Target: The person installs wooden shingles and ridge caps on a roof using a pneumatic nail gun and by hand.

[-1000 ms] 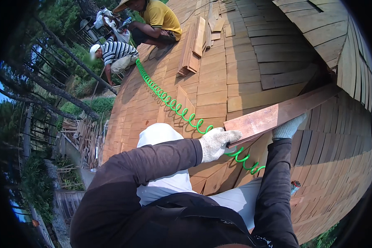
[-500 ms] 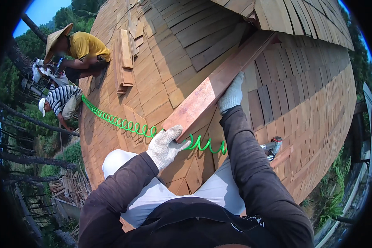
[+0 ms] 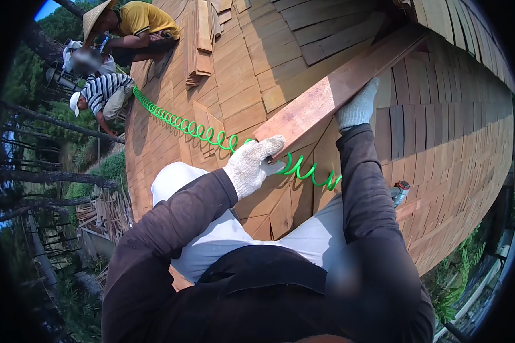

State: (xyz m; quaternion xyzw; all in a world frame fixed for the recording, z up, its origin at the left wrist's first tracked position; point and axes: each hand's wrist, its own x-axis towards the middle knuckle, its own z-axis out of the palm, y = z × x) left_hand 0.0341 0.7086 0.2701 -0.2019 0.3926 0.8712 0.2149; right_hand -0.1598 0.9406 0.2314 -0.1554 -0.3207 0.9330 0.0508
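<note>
"Reddish-brown wood catches my eye first. Where is that board [image 3: 326,94]?"

"It slants from the centre of the frame to the upper right, its far end close to the overhanging roof edge [image 3: 455,26]. Sun lights the near part; shade covers the rest."

"And the hands?"

"Both wear pale knitted gloves. The left hand [image 3: 253,167], at the centre, grasps the near end, with fingers above and below it. The right hand [image 3: 357,107], further up and to the right, touches the long lower side. Its fingers go partly out of sight there, so I cannot tell how tightly they close."

"What is that green coil?"

"A hose [image 3: 183,124]. It runs from the upper left across the shingles [image 3: 240,86], past the board's near end, to the right sleeve [image 3: 363,177]."

"Anything beside that sleeve?"

"A grey and red tool [image 3: 400,193], right of centre, partly hidden."

"Who is at the upper left?"

"Two people crouching, one in a yellow shirt [image 3: 146,22], one in a striped shirt [image 3: 104,90]. Right of them lies a plank stack [image 3: 199,48]."
</note>
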